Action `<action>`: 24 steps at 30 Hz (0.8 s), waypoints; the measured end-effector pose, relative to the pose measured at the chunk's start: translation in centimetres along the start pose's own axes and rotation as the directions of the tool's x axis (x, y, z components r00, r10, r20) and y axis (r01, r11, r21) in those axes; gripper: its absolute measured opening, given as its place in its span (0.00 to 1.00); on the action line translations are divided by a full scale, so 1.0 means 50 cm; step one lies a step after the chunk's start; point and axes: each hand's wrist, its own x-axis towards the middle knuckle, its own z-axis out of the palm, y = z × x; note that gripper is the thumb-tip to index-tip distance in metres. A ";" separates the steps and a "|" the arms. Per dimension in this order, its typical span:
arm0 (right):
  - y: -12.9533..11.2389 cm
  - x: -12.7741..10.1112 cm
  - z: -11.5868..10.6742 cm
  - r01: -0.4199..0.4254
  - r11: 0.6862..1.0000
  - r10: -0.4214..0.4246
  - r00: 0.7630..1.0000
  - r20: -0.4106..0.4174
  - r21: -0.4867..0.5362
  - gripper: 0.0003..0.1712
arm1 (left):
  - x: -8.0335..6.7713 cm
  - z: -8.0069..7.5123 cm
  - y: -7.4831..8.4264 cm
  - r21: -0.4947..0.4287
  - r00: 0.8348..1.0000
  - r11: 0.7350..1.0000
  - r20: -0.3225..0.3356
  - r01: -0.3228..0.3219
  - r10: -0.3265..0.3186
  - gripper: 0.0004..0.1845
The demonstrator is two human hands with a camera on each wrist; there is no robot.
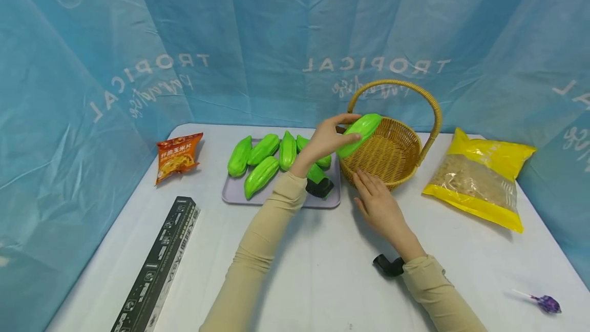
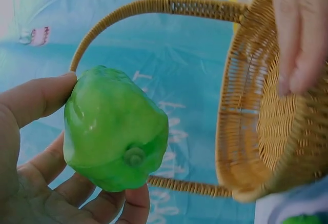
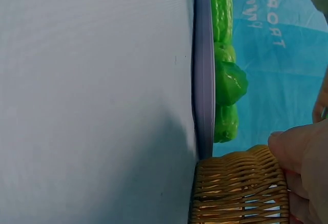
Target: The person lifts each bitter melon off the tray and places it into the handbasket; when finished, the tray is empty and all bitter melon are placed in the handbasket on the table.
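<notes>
In my left hand [image 1: 326, 140] is a green bitter melon [image 1: 361, 133], with the thumb on one side and fingers on the other. It is held up at the left part of the wicker basket [image 1: 380, 155], and its blunt stem end faces the left wrist view. My right hand [image 1: 380, 209] holds the basket's front rim, fingers reaching over it to the inside and thumb on the near side. Several more bitter melons [image 1: 261, 177] lie on a pale purple tray [image 1: 235, 197] left of the basket, partly hidden by my left forearm.
An orange snack bag [image 1: 178, 155] stands at the far left, and a long black box [image 1: 159, 265] lies nearer. Right of the basket is a yellow bag [image 1: 481, 178] with a see-through window. A purple lollipop [image 1: 547, 304] lies at the near right. Blue curtain [image 1: 276, 40] hangs behind the table.
</notes>
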 end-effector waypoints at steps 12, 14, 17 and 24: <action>0.001 0.000 0.000 -0.003 1.000 0.003 1.000 0.013 0.000 0.35 | 0.086 0.038 0.008 -0.208 0.982 0.960 0.070 0.187 -0.176 0.29; 0.001 -0.001 0.002 0.001 1.000 -0.001 1.000 0.004 -0.001 0.35 | 0.102 0.046 0.009 -0.273 0.968 0.929 0.092 0.249 -0.232 0.30; 0.000 -0.001 0.004 0.003 1.000 -0.003 1.000 -0.010 -0.004 0.34 | 0.128 0.056 0.013 -0.370 0.942 0.867 0.122 0.335 -0.312 0.32; 0.001 0.003 0.008 0.020 0.999 -0.022 0.999 -0.044 -0.040 0.34 | 0.169 0.081 0.009 -0.468 0.871 0.740 0.170 0.484 -0.462 0.32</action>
